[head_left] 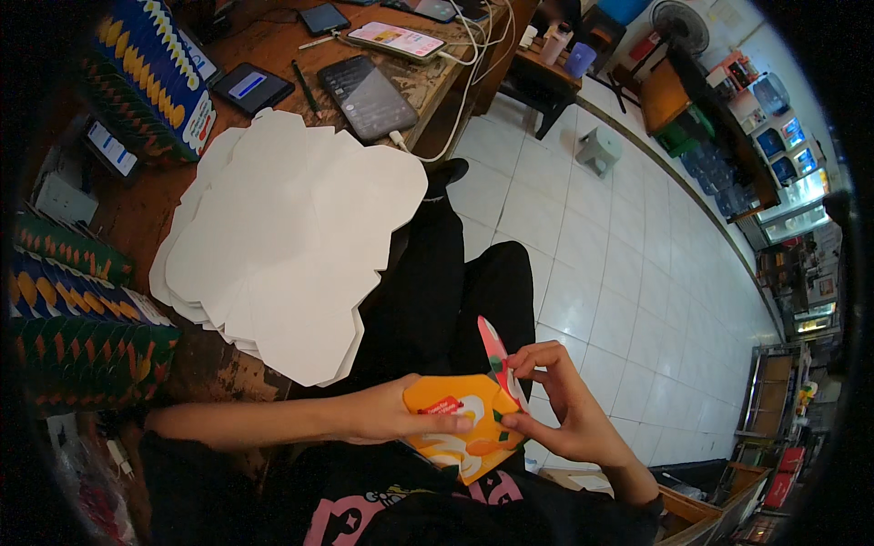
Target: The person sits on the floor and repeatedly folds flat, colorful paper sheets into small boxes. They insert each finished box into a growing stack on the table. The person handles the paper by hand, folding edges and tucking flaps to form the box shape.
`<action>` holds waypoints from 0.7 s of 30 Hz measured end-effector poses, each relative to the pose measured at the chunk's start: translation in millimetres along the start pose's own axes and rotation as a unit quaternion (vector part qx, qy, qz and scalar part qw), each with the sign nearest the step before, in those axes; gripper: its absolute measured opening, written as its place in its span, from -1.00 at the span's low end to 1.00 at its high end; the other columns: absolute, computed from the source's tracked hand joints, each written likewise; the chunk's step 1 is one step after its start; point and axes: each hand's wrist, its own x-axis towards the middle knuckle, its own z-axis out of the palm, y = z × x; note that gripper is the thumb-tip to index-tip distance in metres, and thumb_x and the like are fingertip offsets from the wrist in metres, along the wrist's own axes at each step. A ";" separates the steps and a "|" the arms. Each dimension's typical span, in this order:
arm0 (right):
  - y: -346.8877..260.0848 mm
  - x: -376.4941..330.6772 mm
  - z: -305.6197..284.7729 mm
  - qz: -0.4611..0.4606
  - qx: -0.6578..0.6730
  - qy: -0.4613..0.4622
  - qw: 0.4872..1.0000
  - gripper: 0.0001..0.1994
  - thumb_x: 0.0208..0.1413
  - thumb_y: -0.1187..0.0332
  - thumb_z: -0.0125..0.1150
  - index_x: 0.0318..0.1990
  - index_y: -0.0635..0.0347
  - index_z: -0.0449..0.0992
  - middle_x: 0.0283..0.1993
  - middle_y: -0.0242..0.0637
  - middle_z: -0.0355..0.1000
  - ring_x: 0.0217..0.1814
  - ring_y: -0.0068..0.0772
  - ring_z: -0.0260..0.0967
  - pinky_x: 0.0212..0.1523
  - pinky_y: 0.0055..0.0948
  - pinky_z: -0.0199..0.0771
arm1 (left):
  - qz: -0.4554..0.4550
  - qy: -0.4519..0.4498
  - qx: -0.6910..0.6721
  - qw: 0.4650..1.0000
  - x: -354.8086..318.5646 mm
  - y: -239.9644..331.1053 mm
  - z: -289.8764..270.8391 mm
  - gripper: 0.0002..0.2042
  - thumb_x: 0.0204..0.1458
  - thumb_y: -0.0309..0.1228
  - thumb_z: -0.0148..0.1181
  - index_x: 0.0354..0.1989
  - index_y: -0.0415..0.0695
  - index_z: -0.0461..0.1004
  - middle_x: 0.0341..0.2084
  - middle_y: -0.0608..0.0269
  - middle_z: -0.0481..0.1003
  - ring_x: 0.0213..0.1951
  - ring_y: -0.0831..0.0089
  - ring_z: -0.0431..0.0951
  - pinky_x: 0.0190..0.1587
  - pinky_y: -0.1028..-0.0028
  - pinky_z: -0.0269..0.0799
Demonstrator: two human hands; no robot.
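An orange printed paper carton (467,464), partly folded, is held over my lap in front of my shirt. My left hand (393,414) grips its left side, with the thumb lying across the printed face. At the other end my right hand (557,411) pinches the carton's edge, its fingers at a raised red and white flap (492,346) and its thumb on the orange panel. The far side of the carton is hidden. Beyond my left forearm lies a stack of flat white die-cut card blanks (282,237), on the table's edge and reaching over my leg.
Rows of folded blue and green cartons (150,73) stand on the wooden table (196,364) at the left. Several phones, one of them a dark phone (366,96), lie at the back with white cables (455,127). A grey stool (599,150) stands on the tiled floor.
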 end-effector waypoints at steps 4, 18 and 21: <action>-13.3 -0.4 0.6 0.050 -0.024 0.027 0.998 -0.45 -0.10 0.52 0.26 0.10 0.20 0.20 0.15 -0.17 0.12 0.28 -0.27 0.03 0.20 -0.30 0.14 | 0.008 -0.040 0.071 0.997 -1.5 4.8 -3.9 -0.49 0.09 -0.02 -0.01 0.05 -0.18 0.29 -0.08 0.21 0.41 -0.03 0.50 0.39 0.00 0.46 0.33; -13.2 -3.2 15.8 -0.192 -0.222 -0.275 0.916 -0.88 -0.01 0.39 0.24 -0.37 0.27 0.52 -0.47 -0.27 0.46 -0.39 -0.37 0.45 -0.31 -0.40 0.50 | 0.119 0.030 -0.115 0.986 2.7 5.1 -9.5 -0.48 0.09 -0.25 0.07 0.18 -0.15 0.08 0.08 0.13 0.26 0.11 0.36 0.28 0.13 0.32 0.26; -26.3 -4.9 -1.6 -0.172 -0.086 -0.291 0.937 -0.87 -0.09 0.42 0.29 -0.39 0.28 0.52 -0.48 -0.27 0.48 -0.44 -0.38 0.45 -0.42 -0.54 0.47 | 0.148 0.084 0.093 0.981 4.7 3.4 -6.0 -0.54 0.09 -0.30 0.08 0.15 -0.11 0.16 -0.04 0.15 0.38 0.00 0.40 0.39 0.03 0.30 0.38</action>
